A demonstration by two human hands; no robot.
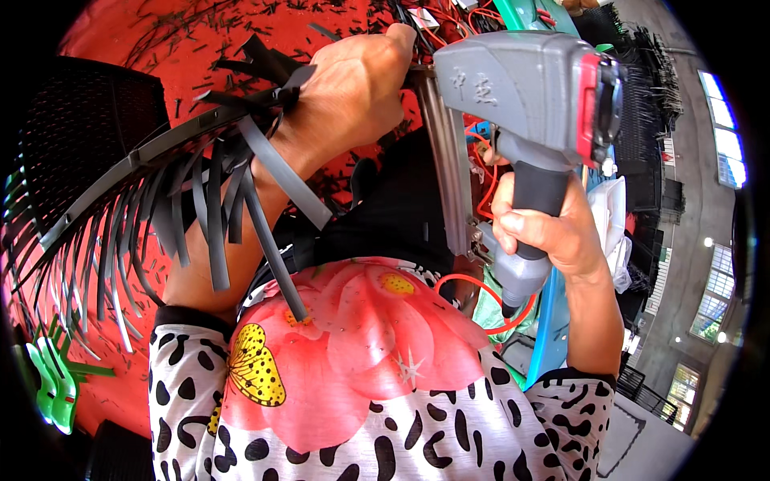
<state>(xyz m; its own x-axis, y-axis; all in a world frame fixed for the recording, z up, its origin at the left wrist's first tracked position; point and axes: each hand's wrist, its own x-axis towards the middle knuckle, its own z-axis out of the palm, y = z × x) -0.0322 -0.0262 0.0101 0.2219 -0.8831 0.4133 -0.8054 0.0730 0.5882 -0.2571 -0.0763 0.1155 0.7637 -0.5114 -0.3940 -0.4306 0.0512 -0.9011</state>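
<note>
My right hand point(553, 228) is wrapped round the dark handle of a grey air stapler point(513, 76), its body raised in front of me and its long metal magazine point(451, 152) pointing down the left side. My left hand point(361, 84) is closed in a fist beside the stapler's nose; what its fingers hold is hidden behind it. Across my left forearm lies a long dark frame bar point(152, 148), from which many loose black plastic strips point(215, 216) hang. Some strips cross my wrist.
A red surface point(192, 40) is littered with short black offcuts. Black woven mesh point(88, 120) stands at the left, above green plastic pieces point(52, 385). A red air hose point(481, 280) loops below the stapler. A blue edge point(549, 329) and white bags point(609, 216) lie at the right.
</note>
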